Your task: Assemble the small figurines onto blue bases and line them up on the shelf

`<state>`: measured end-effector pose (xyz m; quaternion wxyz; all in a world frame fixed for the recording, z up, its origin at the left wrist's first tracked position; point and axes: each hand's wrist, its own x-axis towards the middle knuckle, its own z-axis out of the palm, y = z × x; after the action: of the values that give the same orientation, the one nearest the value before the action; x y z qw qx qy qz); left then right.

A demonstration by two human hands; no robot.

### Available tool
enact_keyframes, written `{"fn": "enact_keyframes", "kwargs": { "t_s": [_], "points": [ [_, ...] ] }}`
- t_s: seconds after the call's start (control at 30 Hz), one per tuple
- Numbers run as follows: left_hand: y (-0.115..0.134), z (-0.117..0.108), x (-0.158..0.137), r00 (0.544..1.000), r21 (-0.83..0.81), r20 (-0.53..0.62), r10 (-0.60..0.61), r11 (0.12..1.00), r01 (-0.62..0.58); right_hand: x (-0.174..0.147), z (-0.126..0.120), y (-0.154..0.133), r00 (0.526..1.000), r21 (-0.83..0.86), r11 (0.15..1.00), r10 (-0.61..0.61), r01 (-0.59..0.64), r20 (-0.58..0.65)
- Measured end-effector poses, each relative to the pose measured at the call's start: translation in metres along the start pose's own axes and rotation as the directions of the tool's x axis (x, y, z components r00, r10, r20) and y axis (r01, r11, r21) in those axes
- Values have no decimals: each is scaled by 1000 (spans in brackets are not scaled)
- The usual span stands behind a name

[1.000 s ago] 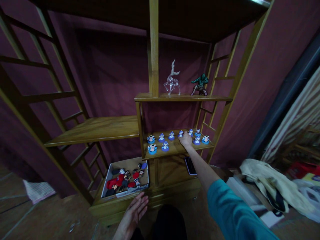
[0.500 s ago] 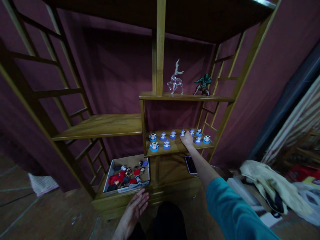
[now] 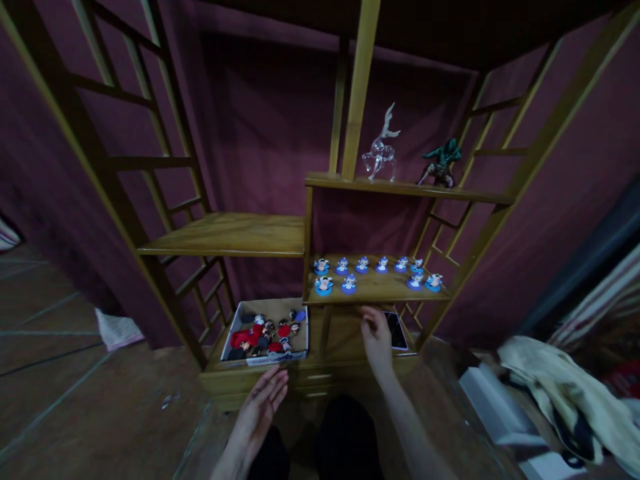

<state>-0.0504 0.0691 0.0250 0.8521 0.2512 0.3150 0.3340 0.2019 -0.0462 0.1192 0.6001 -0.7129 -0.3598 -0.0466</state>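
The right hand point(image 3: 376, 339) is hovering empty below the lower shelf point(image 3: 385, 291), fingers loosely curled, pinching nothing. Ten blue-based figurines point(image 3: 349, 285) are standing in two rows on that shelf, with open wood in the front row's middle. More figures are lying in the box point(image 3: 265, 331) at the base, seemingly yet unplaced. The left hand point(image 3: 260, 407) is hanging flat and spread, just before the box. A phone point(image 3: 397, 330) is lying beside the right hand; shelf posts are hemming the sides.
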Motion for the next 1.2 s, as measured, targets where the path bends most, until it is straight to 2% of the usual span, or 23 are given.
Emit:
{"fn": "enact_keyframes", "kwargs": {
  "t_s": [0.1, 0.13, 0.2, 0.23, 0.3, 0.4, 0.5, 0.57, 0.73, 0.83, 0.9, 1.0, 1.13, 1.2],
  "points": [
    [2, -9, 3, 977, -31, -156, 143, 988, -149, -53, 24, 12, 954, 98, 988, 86, -118, 286],
    [4, -11, 5, 961, -31, -226, 157, 985, -168, -65, 31, 17, 936, 106, 983, 105, -148, 337],
    [9, -14, 11, 896, -38, -416, 152, 982, -184, -79, 46, 25, 896, 105, 976, 129, -190, 426],
    [13, -14, 15, 869, -48, -473, 145, 981, -190, -82, 53, 27, 878, 101, 975, 132, -199, 460],
    [25, -12, 25, 842, -74, -517, 157, 971, -226, -80, 70, 31, 845, 95, 975, 122, -199, 520],
    [51, 0, 48, 821, -92, -525, 225, 944, -317, -69, 99, 34, 804, 81, 978, 111, -194, 585],
    [79, 9, 77, 817, -129, -508, 274, 913, -386, -57, 134, 39, 786, 54, 980, 119, -191, 607],
    [93, 8, 96, 799, -169, -535, 274, 892, -419, -51, 159, 46, 777, 22, 981, 137, -191, 614],
    [109, -23, 124, 762, -246, -619, 191, 874, -419, -39, 212, 70, 745, -87, 982, 185, -169, 641],
    [115, -40, 130, 798, -335, -595, 92, 874, -351, -33, 239, 79, 729, -151, 979, 203, -138, 654],
    [121, -44, 134, 823, -343, -551, 138, 862, -374, -28, 258, 77, 727, -203, 975, 206, -94, 654],
    [133, -43, 142, 834, -341, -516, 195, 846, -409, -19, 291, 68, 721, -314, 949, 191, 38, 666],
    [143, -45, 150, 846, -365, -506, 171, 846, -389, -12, 340, 53, 691, -451, 863, 183, 228, 699],
    [145, -49, 151, 850, -374, -504, 154, 848, -375, -13, 363, 50, 696, -496, 818, 174, 292, 697]
  ]
}}
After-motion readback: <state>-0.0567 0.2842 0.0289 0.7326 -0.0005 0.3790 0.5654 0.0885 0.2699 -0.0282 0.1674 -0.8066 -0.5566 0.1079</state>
